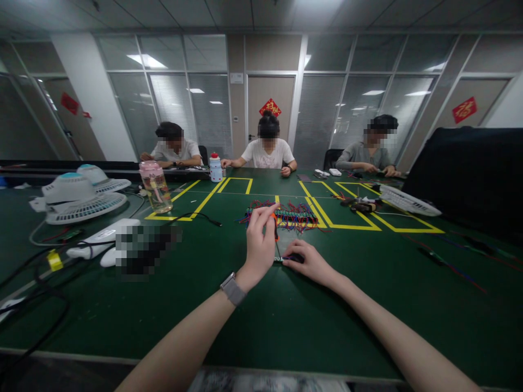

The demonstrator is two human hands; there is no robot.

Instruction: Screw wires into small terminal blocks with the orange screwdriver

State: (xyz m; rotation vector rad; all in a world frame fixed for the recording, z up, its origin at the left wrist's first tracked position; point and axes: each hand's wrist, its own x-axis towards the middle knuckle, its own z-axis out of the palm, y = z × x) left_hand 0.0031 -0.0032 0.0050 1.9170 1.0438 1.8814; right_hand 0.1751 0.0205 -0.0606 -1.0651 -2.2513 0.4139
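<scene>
My left hand [260, 242], with a grey-strapped watch on the wrist, is closed around a screwdriver [275, 219] with an orange and black handle. The screwdriver stands nearly upright, its thin shaft pointing down at a small circuit board [278, 259] on the green table. From the right, my right hand [312, 262] pinches that board's end; something dark, perhaps wires, lies under its fingers. Just beyond both hands is a row of circuit boards [300, 216] with many red and blue wires. My left hand covers part of this row.
Yellow tape [351, 227] marks rectangles on the table [261, 326]. Fans [85, 201], a pink-lidded bottle [156, 188] and cables stand left. Hand tools [359, 206], a white keyboard [408, 200], loose wired boards [435, 256] and a black screen [469, 179] are right. Three people sit opposite.
</scene>
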